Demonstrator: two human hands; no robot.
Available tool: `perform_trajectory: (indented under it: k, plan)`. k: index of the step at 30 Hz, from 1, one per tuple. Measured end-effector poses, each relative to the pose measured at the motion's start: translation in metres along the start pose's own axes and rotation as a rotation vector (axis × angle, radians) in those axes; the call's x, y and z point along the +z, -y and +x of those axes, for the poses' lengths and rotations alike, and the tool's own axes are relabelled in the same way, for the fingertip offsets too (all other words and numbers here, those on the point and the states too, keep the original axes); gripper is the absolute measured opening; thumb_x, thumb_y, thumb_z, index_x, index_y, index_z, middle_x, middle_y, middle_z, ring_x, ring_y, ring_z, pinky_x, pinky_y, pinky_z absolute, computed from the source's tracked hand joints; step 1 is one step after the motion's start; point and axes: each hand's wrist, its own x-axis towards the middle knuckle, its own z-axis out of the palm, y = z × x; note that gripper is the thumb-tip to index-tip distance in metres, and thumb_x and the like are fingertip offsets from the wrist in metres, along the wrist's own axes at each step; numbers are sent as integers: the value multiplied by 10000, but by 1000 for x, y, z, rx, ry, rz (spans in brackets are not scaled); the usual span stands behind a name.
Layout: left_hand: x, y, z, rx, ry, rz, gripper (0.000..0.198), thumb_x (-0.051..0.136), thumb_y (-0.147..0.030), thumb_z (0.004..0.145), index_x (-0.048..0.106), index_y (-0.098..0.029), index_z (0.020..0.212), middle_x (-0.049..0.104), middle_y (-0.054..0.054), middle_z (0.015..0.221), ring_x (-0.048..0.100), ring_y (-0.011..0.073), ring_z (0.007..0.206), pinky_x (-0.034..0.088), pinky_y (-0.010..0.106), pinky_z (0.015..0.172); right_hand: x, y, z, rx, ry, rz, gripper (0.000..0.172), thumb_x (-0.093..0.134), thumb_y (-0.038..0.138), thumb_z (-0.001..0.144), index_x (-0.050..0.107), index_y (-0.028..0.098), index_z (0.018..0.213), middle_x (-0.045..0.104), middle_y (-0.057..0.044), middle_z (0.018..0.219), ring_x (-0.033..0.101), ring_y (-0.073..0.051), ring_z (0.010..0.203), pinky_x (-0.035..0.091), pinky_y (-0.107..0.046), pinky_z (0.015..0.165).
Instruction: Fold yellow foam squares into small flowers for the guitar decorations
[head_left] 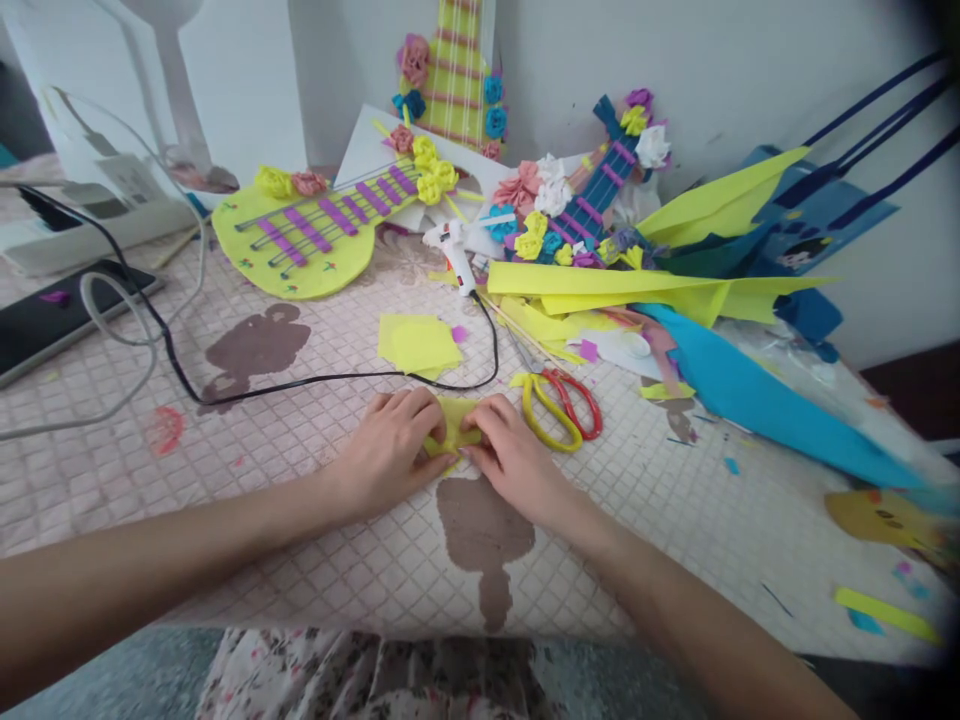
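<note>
Between my two hands, low over the table, is a small piece of yellow crepe paper (455, 412). My left hand (405, 432) grips its left side with thumb and fingers closed. On the right side, my right hand (506, 445) pinches the paper's edge, which looks folded or rolled. My fingers hide part of the sheet. Just beyond lies a stack of yellow paper squares (420, 343). Scissors (559, 405) with yellow and red handles rest right of my right hand. A white hot glue gun (455, 255) stands farther back.
A black cord (322, 380) crosses the table. Paper guitars (300, 240) with paper flowers lean at the back. Yellow paper sheets (637, 288) and a blue sheet (757, 400) cover the right. A power strip (97, 225) and a dark tablet-like device (67, 315) lie left.
</note>
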Motion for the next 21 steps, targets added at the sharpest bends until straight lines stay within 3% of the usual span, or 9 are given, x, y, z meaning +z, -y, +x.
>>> perform_trajectory:
  k: [5, 12, 17, 21]
  plan:
    - [-1, -1, -1, -16, 18, -5, 166, 587, -318, 830, 515, -168, 823, 538, 52, 901, 511, 227, 886, 384, 370, 778, 0, -7, 2, 0, -63, -2, 226, 488, 44, 800, 497, 219, 942, 494, -48, 985, 533, -181, 921, 477, -348, 821]
    - [0, -2, 0, -26, 0, -52, 169, 622, -291, 803, 512, -174, 858, 546, 45, 922, 522, 226, 909, 375, 374, 794, -7, -9, 10, 71, -195, 12, 139, 474, 109, 842, 511, 206, 935, 542, -47, 929, 544, -150, 712, 483, -328, 697]
    - [1, -1, -1, -19, -32, -127, 207, 638, -222, 773, 474, -186, 894, 547, 38, 962, 527, 217, 929, 383, 375, 808, -5, -11, 14, 100, -186, 2, 172, 516, 141, 833, 520, 204, 993, 549, -59, 981, 523, -127, 625, 483, -325, 659]
    - [2, -1, 0, -4, -57, -186, 247, 635, -146, 743, 449, -186, 901, 542, 42, 966, 522, 214, 935, 412, 389, 830, -3, -11, 19, 122, -164, -34, 226, 558, 156, 810, 534, 197, 1031, 556, -65, 983, 541, -151, 692, 480, -337, 692]
